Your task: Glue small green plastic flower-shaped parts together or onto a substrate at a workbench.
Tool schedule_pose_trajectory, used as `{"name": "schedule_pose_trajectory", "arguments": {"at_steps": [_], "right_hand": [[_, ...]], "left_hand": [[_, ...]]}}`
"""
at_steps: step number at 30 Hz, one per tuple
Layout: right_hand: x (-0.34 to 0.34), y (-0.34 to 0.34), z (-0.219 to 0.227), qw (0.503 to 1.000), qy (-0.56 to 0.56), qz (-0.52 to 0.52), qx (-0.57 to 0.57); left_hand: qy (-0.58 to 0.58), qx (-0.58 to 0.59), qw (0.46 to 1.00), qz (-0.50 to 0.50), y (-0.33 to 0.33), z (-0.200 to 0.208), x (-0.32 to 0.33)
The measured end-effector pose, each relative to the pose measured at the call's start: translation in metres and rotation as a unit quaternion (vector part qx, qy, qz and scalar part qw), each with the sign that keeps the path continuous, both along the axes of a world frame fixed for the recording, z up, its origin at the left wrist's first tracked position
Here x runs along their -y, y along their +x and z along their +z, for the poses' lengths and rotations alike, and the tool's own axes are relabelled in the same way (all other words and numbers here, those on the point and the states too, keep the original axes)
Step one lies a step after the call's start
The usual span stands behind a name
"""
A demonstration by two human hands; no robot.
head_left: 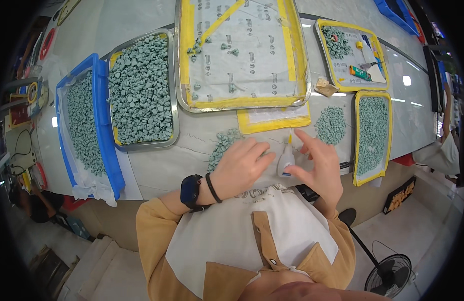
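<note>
My left hand (243,163), with a dark watch and a black band at its wrist, is over the table at the near edge of a loose pile of green-grey pieces (221,146). Its fingers are bent together, and what they hold, if anything, is hidden. Just to the right is a small white glue bottle (286,161) with a yellow nozzle. My right hand (320,163) is beside this bottle, thumb and forefinger spread apart. The thumb overlaps the bottle's lower end, and I cannot tell whether it touches. Another pile of smaller green-grey pieces (331,125) lies beyond my right hand.
A large yellow-taped tray (242,103) ahead carries a few stuck-together pieces. Full trays stand left, one metal (176,100) and one blue (102,135); a yellow-edged tray (389,130) is right. A farther tray (385,50) holds pieces and bottles. A fan (390,273) stands on the floor.
</note>
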State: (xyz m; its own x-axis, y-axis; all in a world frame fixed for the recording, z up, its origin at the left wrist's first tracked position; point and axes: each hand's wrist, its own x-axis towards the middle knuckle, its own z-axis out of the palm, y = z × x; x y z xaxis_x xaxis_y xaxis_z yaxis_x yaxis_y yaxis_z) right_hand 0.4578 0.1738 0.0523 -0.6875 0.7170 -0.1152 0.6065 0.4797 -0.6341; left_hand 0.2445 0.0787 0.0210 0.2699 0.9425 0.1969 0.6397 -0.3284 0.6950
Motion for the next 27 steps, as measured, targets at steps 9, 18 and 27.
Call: {"name": "schedule_pose_trajectory", "arguments": {"at_steps": [9, 18, 27], "right_hand": [[0.009, -0.007, -0.023, 0.991, -0.049, 0.104, -0.065], [0.028, -0.031, -0.046, 0.852, -0.197, 0.03, -0.485], [0.015, -0.044, -0.029, 0.903, -0.111, 0.093, -0.405]], "left_hand": [[-0.016, 0.039, 0.998, 0.04, -0.002, -0.01, -0.001], [-0.227, 0.72, 0.653, 0.06, -0.024, -0.028, 0.021], [-0.301, 0.64, 0.685, 0.175, -0.022, -0.02, 0.017]]}}
